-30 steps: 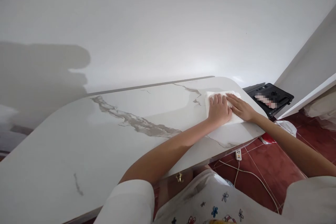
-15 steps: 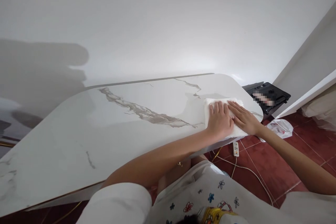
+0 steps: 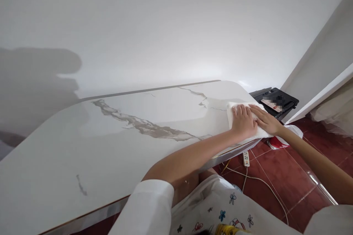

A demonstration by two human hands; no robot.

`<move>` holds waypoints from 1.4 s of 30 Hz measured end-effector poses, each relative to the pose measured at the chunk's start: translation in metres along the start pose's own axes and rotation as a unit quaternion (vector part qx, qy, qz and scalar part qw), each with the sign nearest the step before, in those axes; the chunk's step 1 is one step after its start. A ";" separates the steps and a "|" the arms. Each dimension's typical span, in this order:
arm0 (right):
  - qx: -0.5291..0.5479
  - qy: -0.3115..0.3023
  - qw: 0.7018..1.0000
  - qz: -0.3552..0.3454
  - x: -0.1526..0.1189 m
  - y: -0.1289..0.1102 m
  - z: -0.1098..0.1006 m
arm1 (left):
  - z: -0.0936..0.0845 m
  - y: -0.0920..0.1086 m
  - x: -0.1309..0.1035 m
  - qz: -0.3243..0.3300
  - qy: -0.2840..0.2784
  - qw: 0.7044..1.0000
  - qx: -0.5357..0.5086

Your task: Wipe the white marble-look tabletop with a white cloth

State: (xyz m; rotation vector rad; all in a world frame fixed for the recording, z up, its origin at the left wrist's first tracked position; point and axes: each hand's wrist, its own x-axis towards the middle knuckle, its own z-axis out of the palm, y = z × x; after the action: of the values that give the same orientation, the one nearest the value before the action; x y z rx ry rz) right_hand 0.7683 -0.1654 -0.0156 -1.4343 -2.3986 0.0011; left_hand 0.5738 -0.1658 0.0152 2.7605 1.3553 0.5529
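Observation:
A folded white cloth [image 3: 230, 113] lies on the right end of a white marble-patterned table [image 3: 132, 161], partly over its front edge. My left hand [image 3: 244, 121] rests palm down on it, fingers extended and slightly bent over the fabric. Just to the right, my right hand [image 3: 266, 120] is laid flat on the same cloth, its fingers stretched toward the left hand and touching it or nearly so. Both hands cover much of the cloth's middle.
A white wall [image 3: 154, 36] stands behind the table. Past the right end is a black open case [image 3: 281, 101]. On the red tiled floor [image 3: 275, 169] lie a power strip [image 3: 246, 158] with its white cable and a red-and-white plastic bag [image 3: 278, 142].
Both hands and the cloth have slid right along the table toward its end and front corner. The camera view has shifted a little too.

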 end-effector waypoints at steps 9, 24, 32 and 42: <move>0.027 -0.013 0.999 -0.037 0.090 0.038 0.018 | 0.010 -0.057 0.057 -0.052 0.031 0.998 -0.003; 0.049 -0.043 0.998 0.002 0.249 0.053 0.056 | 0.018 -0.177 0.134 -0.098 0.047 0.994 0.027; 0.084 -0.041 0.995 -0.035 0.287 0.074 0.071 | 0.021 -0.194 0.153 -0.142 0.054 0.987 0.045; 0.089 -0.040 0.995 -0.027 0.275 0.128 0.065 | 0.033 -0.169 0.186 -0.127 0.038 0.990 0.037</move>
State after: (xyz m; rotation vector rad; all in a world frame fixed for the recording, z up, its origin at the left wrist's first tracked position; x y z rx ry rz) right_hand 0.7408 0.1433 -0.0195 -1.3108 -2.4302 0.2571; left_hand 0.5591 0.0871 0.0124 2.5853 1.7445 0.6083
